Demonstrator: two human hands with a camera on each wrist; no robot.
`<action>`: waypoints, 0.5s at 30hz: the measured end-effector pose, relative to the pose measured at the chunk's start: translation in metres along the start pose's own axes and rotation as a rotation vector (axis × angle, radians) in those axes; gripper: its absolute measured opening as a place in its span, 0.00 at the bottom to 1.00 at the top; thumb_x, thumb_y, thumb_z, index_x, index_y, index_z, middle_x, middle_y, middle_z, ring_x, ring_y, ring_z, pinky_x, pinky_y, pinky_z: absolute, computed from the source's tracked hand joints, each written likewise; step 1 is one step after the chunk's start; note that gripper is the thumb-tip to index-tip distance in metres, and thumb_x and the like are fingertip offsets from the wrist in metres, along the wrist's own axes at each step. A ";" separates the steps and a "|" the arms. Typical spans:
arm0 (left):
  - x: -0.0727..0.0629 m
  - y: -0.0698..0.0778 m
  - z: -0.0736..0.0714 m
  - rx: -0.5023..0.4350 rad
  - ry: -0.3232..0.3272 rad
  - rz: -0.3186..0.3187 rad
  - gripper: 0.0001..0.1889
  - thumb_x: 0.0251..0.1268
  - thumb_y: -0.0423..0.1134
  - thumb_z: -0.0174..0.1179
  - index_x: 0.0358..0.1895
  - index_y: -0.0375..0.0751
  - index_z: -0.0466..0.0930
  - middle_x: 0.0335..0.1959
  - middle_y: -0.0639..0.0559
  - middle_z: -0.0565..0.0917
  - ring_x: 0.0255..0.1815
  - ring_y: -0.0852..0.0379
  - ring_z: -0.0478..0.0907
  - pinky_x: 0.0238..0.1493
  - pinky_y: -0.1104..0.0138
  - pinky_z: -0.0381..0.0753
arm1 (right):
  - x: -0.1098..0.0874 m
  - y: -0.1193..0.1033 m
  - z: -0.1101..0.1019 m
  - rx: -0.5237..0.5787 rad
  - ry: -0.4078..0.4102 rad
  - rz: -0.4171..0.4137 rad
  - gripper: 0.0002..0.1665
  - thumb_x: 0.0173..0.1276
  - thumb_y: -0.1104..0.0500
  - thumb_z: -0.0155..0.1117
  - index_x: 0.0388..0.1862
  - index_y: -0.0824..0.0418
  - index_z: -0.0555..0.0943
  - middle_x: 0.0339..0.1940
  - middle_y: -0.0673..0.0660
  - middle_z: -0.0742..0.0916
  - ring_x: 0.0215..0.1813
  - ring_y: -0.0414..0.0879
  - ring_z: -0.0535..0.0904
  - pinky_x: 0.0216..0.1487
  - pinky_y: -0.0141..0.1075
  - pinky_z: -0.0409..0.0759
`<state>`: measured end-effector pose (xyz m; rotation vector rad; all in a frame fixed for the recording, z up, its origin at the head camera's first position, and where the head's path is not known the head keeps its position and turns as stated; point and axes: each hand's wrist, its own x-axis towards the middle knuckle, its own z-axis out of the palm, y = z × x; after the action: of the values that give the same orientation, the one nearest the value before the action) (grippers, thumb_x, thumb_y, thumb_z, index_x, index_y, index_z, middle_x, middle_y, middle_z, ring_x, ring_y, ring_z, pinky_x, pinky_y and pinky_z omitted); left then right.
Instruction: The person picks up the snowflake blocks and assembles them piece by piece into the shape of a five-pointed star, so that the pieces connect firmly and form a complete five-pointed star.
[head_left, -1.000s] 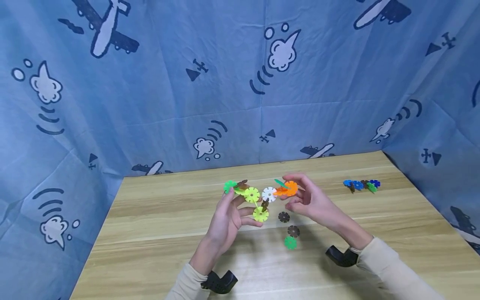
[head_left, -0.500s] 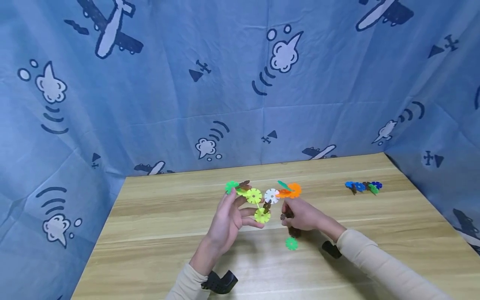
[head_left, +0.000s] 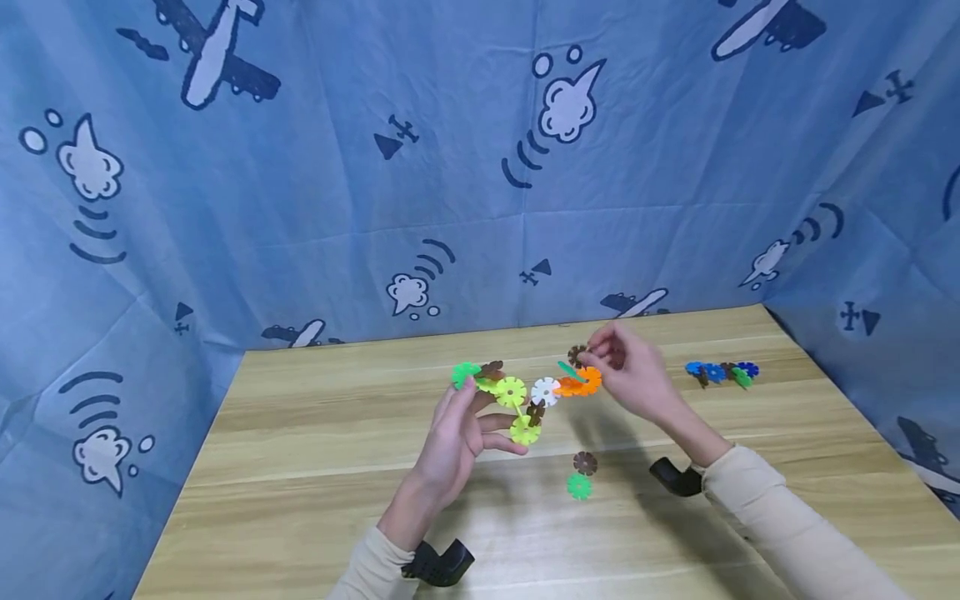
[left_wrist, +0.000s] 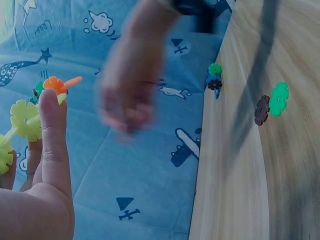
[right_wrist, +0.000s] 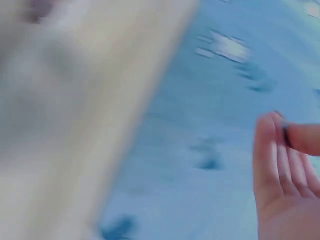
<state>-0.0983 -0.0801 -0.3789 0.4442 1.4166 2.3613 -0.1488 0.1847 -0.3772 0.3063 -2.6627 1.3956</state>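
Up off the table, my left hand (head_left: 450, 437) holds a linked chain of notched plastic snowflake discs. Its parts include a green disc (head_left: 465, 375), yellow-green discs (head_left: 512, 392), a white disc (head_left: 545, 392), orange discs (head_left: 589, 381) and a teal disc seen edge-on (head_left: 567, 369). Between thumb and fingertips my right hand (head_left: 633, 379) pinches a brown snowflake disc (head_left: 577, 357), close to the teal disc; whether they touch I cannot tell. In the right wrist view only a dark sliver of the pinched disc (right_wrist: 286, 136) shows. Motion blurs my right hand in the left wrist view.
A loose brown disc (head_left: 585, 463) and a loose green disc (head_left: 579, 487) lie on the wooden table (head_left: 315, 450) below the hands. Farther right sits another joined group of blue, brown and green discs (head_left: 714, 372). A blue printed curtain (head_left: 337, 183) hangs behind the table.
My right hand left the chain's orange end, reached down to the table, took a brown disc there and raised it to the teal disc. My left hand stays nearly still.
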 end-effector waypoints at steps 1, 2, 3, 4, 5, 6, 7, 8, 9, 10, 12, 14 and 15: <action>0.000 0.000 0.000 0.002 -0.005 0.003 0.18 0.83 0.55 0.38 0.58 0.47 0.66 0.52 0.52 0.80 0.42 0.56 0.86 0.39 0.55 0.91 | 0.002 -0.011 -0.007 0.037 0.068 -0.046 0.14 0.68 0.73 0.63 0.51 0.68 0.75 0.37 0.63 0.86 0.34 0.41 0.82 0.36 0.25 0.83; 0.000 0.000 0.001 0.001 -0.010 0.006 0.18 0.83 0.55 0.38 0.58 0.48 0.66 0.52 0.52 0.80 0.43 0.56 0.87 0.39 0.55 0.91 | 0.004 -0.023 -0.012 0.060 0.119 -0.099 0.15 0.68 0.72 0.65 0.52 0.68 0.76 0.36 0.63 0.87 0.35 0.40 0.83 0.38 0.25 0.82; 0.000 0.000 0.001 0.000 -0.014 0.007 0.18 0.83 0.55 0.38 0.58 0.47 0.66 0.52 0.52 0.81 0.42 0.56 0.87 0.39 0.55 0.91 | 0.005 -0.034 -0.017 0.080 0.150 -0.145 0.16 0.68 0.69 0.67 0.53 0.67 0.77 0.34 0.62 0.88 0.35 0.39 0.84 0.39 0.25 0.82; 0.000 0.000 0.001 -0.002 -0.017 0.008 0.17 0.83 0.54 0.37 0.58 0.47 0.66 0.52 0.52 0.81 0.42 0.56 0.87 0.39 0.55 0.91 | 0.005 -0.044 -0.020 0.102 0.160 -0.190 0.16 0.68 0.69 0.68 0.54 0.66 0.79 0.33 0.60 0.88 0.37 0.37 0.84 0.41 0.25 0.82; 0.000 0.000 0.002 -0.003 -0.019 0.009 0.18 0.84 0.54 0.37 0.59 0.46 0.66 0.52 0.53 0.81 0.42 0.56 0.87 0.39 0.55 0.91 | 0.003 -0.053 -0.022 0.109 0.155 -0.227 0.16 0.67 0.69 0.69 0.53 0.65 0.80 0.32 0.57 0.89 0.39 0.37 0.84 0.45 0.24 0.81; 0.000 -0.001 0.002 -0.005 -0.020 0.008 0.18 0.84 0.54 0.37 0.59 0.46 0.66 0.52 0.52 0.81 0.42 0.56 0.87 0.39 0.55 0.91 | 0.002 -0.062 -0.023 0.114 0.134 -0.253 0.15 0.67 0.68 0.70 0.52 0.63 0.83 0.32 0.55 0.89 0.41 0.37 0.84 0.48 0.25 0.79; 0.000 -0.001 0.001 -0.005 -0.023 0.008 0.18 0.84 0.54 0.37 0.60 0.46 0.66 0.52 0.52 0.81 0.43 0.56 0.87 0.39 0.54 0.91 | 0.001 -0.070 -0.022 0.125 0.096 -0.274 0.14 0.67 0.68 0.70 0.51 0.62 0.84 0.33 0.54 0.90 0.42 0.38 0.84 0.49 0.26 0.79; 0.000 -0.001 0.001 -0.008 -0.025 0.010 0.19 0.84 0.54 0.37 0.60 0.47 0.66 0.52 0.52 0.81 0.43 0.56 0.87 0.39 0.54 0.91 | -0.001 -0.076 -0.021 0.133 0.054 -0.286 0.13 0.67 0.68 0.70 0.50 0.60 0.85 0.34 0.52 0.90 0.42 0.39 0.84 0.49 0.28 0.79; 0.000 -0.001 0.001 -0.008 -0.025 0.011 0.19 0.84 0.54 0.37 0.61 0.47 0.66 0.52 0.52 0.81 0.43 0.56 0.87 0.39 0.55 0.91 | -0.002 -0.081 -0.019 0.138 0.014 -0.292 0.13 0.67 0.68 0.70 0.49 0.59 0.86 0.35 0.51 0.91 0.43 0.39 0.84 0.50 0.30 0.79; 0.000 -0.001 0.001 -0.004 -0.024 0.011 0.19 0.84 0.54 0.37 0.61 0.47 0.66 0.52 0.52 0.81 0.43 0.56 0.87 0.39 0.55 0.91 | -0.003 -0.084 -0.016 0.139 -0.023 -0.294 0.12 0.67 0.67 0.70 0.48 0.57 0.87 0.37 0.50 0.91 0.43 0.40 0.85 0.50 0.31 0.80; 0.000 -0.001 0.001 0.001 -0.027 0.009 0.18 0.84 0.55 0.37 0.61 0.48 0.66 0.52 0.51 0.81 0.44 0.56 0.87 0.40 0.55 0.91 | -0.004 -0.089 -0.011 0.129 -0.072 -0.290 0.11 0.68 0.65 0.70 0.48 0.55 0.88 0.40 0.50 0.91 0.43 0.41 0.85 0.49 0.33 0.80; -0.001 0.000 0.002 0.005 -0.030 0.004 0.19 0.84 0.55 0.37 0.61 0.47 0.65 0.52 0.51 0.81 0.44 0.57 0.87 0.40 0.56 0.91 | -0.004 -0.091 -0.008 0.105 -0.096 -0.281 0.11 0.68 0.63 0.71 0.47 0.53 0.88 0.40 0.47 0.91 0.43 0.40 0.85 0.48 0.34 0.80; -0.001 0.000 0.002 0.008 -0.030 0.001 0.19 0.83 0.55 0.37 0.62 0.46 0.64 0.52 0.51 0.81 0.44 0.57 0.87 0.40 0.56 0.91 | -0.004 -0.092 -0.007 0.091 -0.103 -0.274 0.10 0.68 0.62 0.71 0.47 0.52 0.88 0.39 0.46 0.91 0.44 0.40 0.85 0.48 0.34 0.80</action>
<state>-0.0967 -0.0786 -0.3783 0.4809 1.4132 2.3404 -0.1233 0.1397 -0.3010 0.7408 -2.5169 1.4482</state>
